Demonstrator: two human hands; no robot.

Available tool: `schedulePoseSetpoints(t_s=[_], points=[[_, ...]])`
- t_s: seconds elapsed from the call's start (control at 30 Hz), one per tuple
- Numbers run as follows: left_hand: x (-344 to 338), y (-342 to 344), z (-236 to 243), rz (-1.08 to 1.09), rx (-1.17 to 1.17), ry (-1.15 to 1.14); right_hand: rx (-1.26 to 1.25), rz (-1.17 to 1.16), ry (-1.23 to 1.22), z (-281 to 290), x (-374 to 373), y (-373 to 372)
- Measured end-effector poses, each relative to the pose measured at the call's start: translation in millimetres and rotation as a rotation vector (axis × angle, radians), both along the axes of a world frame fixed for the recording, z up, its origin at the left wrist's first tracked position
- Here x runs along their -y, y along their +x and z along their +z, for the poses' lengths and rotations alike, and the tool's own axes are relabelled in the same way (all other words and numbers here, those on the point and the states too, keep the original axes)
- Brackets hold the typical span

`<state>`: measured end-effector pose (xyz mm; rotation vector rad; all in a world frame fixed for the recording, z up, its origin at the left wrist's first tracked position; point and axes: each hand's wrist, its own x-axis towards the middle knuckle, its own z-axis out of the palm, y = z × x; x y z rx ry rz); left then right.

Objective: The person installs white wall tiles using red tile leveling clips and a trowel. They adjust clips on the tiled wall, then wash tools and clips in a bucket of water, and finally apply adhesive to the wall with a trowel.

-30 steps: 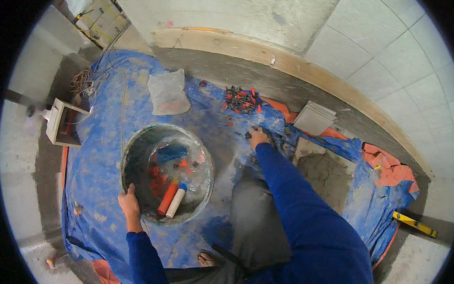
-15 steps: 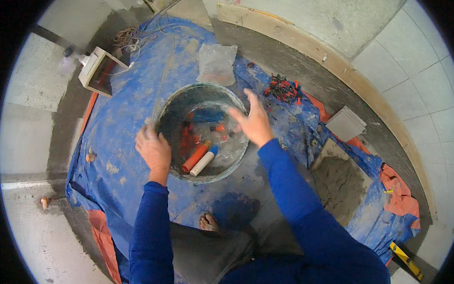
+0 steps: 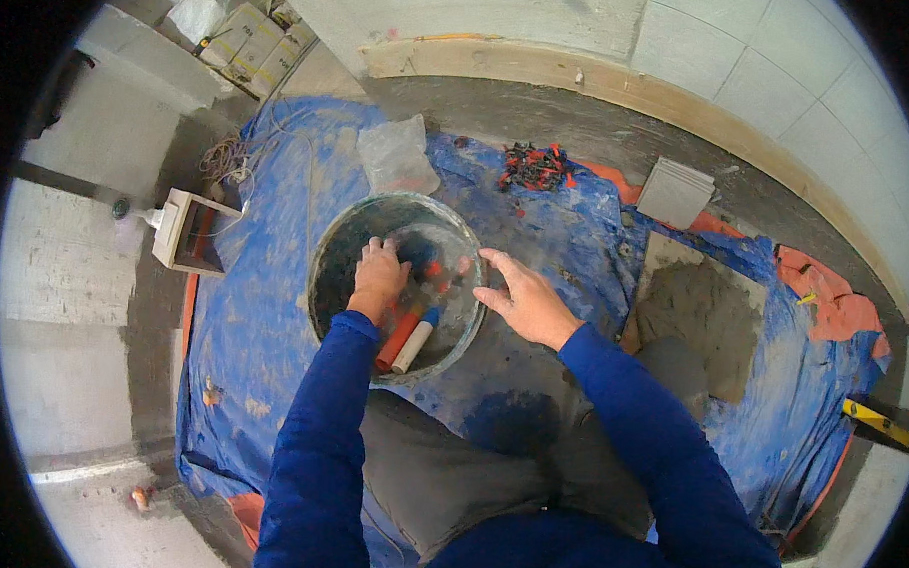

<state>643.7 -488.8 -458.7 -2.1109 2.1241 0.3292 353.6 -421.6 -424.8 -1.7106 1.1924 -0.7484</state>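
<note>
A round grey bucket [image 3: 318, 329] with a mortar-stained rim stands on the blue tarp in front of me. My left hand [image 3: 379, 279] reaches inside it, fingers apart, over the left part of the contents; I see nothing in its grasp. At the right rim is my right hand [image 3: 526, 302], thumb and forefinger spread at the edge, holding nothing. Inside, a red-orange tube [image 3: 396, 344] leans beside a white tube with a blue end [image 3: 414, 345]. Small red pieces [image 3: 434, 269] lie deeper, partly hidden in what looks like murky water.
The wrinkled blue tarp [image 3: 262, 357] covers the floor. Beyond the bucket lie a clear plastic bag [image 3: 397, 157] and a heap of red and black small pieces [image 3: 537, 168]. Rightward are stacked tiles [image 3: 675, 194], a mortar-smeared board [image 3: 709, 313] and a yellow level [image 3: 878, 425]. A work lamp [image 3: 191, 233] stands left.
My left hand has gone from outside the left rim into the bucket. My right hand has come down from above the bucket to its right rim. The view has shifted.
</note>
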Motion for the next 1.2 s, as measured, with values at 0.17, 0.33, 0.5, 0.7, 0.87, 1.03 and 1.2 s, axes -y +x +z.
schedulePoseSetpoints(t_s=[0.17,0.33,0.5,0.7,0.87,1.03,1.2], points=[[-49.8,-34.4,4.4,-0.044,0.151,0.553,-0.053,-0.032,-0.056,5.1,-2.7,2.4],[-49.7,-17.2,54.7,-0.172,0.304,0.547,0.029,0.022,0.023,5.8,14.9,-1.6],[-62.0,-0.2,153.2,-0.455,0.585,0.285,0.077,0.064,0.104,0.9,28.5,-8.1],[-100.0,-0.7,234.1,-0.504,0.687,0.032,0.001,0.054,0.048,3.1,33.8,-13.2],[-116.8,11.2,222.5,-0.416,0.738,-0.011,-0.002,0.059,-0.024,4.8,34.8,-13.5],[-110.6,61.4,208.9,0.19,-0.17,0.621,-0.024,0.018,-0.1,7.0,26.4,-8.7],[-152.7,64.3,203.9,0.886,-1.215,0.751,-0.019,0.157,-0.154,24.6,1.9,13.3]])
